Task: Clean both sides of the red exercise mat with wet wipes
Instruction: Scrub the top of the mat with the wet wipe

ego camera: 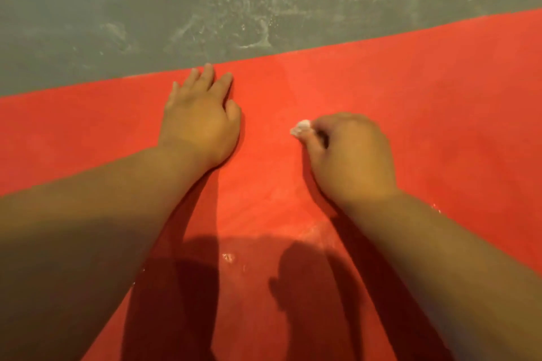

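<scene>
Wipe wadded in right hand fingers, left hand flat on mat

Grey floor, whitish smears.

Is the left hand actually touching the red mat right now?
Touching. The head view shows the left hand lying flat on the red mat, palm down, near its far edge.

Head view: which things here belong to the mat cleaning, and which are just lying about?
In the job: red mat; wet wipe, bunched in the right hand; left hand, flat on the mat.
Not in the job: grey floor beyond the mat; whitish smears on it.
</scene>
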The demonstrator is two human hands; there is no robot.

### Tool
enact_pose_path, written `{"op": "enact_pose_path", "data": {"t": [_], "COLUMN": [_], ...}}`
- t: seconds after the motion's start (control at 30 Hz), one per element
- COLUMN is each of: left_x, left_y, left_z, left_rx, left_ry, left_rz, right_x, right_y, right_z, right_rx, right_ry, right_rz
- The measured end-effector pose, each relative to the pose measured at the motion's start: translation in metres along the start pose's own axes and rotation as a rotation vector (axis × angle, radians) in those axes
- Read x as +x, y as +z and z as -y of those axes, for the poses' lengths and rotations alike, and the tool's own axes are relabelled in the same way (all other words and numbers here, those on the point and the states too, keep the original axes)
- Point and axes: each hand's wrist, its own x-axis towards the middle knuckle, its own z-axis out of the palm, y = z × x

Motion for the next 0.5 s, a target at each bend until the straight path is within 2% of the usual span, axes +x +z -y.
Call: {"op": "enact_pose_path", "data": {"t": [0.1, 0.13, 0.2, 0.27, 0.3, 0.33, 0.4, 0.5], "left_x": [0.0, 0.0, 0.0, 0.0, 0.0, 0.001, 0.001, 0.001], "left_y": [-0.002, -0.003, -0.005, -0.006, -0.007, -0.007, -0.007, -0.004], "left_z": [-0.002, -0.003, -0.004, -0.005, -0.005, -0.005, -0.005, -0.005], "left_rx": [0.002, 0.007, 0.012, 0.008, 0.007, 0.004, -0.003, -0.014], "left_ry": [-0.015, -0.019, -0.017, -0.019, -0.02, -0.021, -0.022, -0.011], "left_rz": [0.032, 0.045, 0.054, 0.055, 0.052, 0.05, 0.049, 0.019], "right_x": [-0.016, -0.004, 0.028, 0.055, 0.06, 0.058, 0.041, 0.006], "right_y": [0.0, -0.004, -0.011, -0.022, -0.022, -0.018, -0.006, 0.002], "right_z": [0.018, 0.004, -0.039, -0.078, -0.083, -0.075, -0.03, 0.024], "right_rx": [0.085, 0.053, -0.059, -0.093, -0.074, -0.059, 0.01, 0.149], "right_ry": [-0.233, -0.237, -0.053, 0.245, 0.319, 0.316, 0.176, -0.172], "right_rz": [0.166, 0.182, 0.111, 0.041, 0.002, -0.012, 0.037, 0.216]}}
